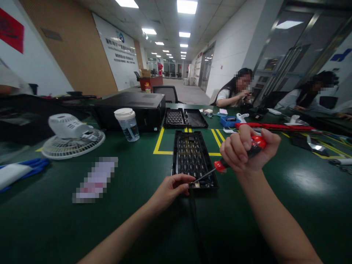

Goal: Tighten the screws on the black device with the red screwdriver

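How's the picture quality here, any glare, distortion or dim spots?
Head view: ceiling lights look blown out; a glare patch whitens the green table at picture right; its near part is dark; walls lean, suggesting wide-angle distortion; the tip of the screwdriver is hard to see.

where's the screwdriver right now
The screwdriver is right of centre in the head view, held in the right hand, its tip at the nearer case.

A head-worn camera looks forward and down across the table [297, 212]
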Demonstrator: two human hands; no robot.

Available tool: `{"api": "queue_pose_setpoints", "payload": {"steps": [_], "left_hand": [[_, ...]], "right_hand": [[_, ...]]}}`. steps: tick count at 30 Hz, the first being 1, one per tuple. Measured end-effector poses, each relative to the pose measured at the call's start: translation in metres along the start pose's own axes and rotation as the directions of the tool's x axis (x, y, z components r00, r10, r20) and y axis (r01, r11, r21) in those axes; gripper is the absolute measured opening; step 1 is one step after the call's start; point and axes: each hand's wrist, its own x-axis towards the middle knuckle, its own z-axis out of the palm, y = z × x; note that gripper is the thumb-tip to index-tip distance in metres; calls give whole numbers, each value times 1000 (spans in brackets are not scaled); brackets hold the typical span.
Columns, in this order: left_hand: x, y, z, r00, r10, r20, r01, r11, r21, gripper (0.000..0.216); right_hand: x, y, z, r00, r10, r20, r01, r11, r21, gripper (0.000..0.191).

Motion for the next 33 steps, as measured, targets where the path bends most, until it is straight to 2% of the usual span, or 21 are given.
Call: {"api": "queue_pose_setpoints", "payload": {"steps": [5, 9, 12, 14, 16, 20, 26, 29, 33], "left_hand": [[0, 1, -3, 999, 34, -23, -33, 999, 43, 34], [2, 1, -11, 978, 125, -167, -89, 974, 207, 31], [3, 1, -19, 910, 293, -291, -132, 874, 467, 27], [3, 0, -23, 874, 387, -295, -125, 765, 632, 25], [3, -2, -27, 859, 431, -275, -90, 657, 748, 27], [5, -10, -33, 871, 418, -258, 6, 517, 856, 34], [9, -20, -38, 926, 294, -238, 134, 334, 933, 37], [11, -21, -38, 932, 256, -256, 184, 276, 944, 36], [12, -22, -38, 933, 256, -251, 192, 236, 953, 35]], "right_hand": [[1, 1, 0, 1000, -14, 8, 14, 1000, 8, 38], [1, 1, 0, 1000, 3, -19, -3, 1000, -21, 37], [1, 4, -2, 999, 6, -32, -7, 1000, -21, 36], [2, 7, -3, 999, 18, -43, -19, 1000, -25, 37], [3, 12, -6, 998, 36, -48, -38, 999, -30, 36], [6, 22, -11, 996, 70, -52, -71, 997, -15, 34], [16, 37, -11, 992, 123, -25, -123, 992, 4, 34], [23, 45, -9, 987, 157, -23, -157, 988, -4, 35], [34, 57, -7, 978, 210, 7, -210, 978, 4, 34]]}}
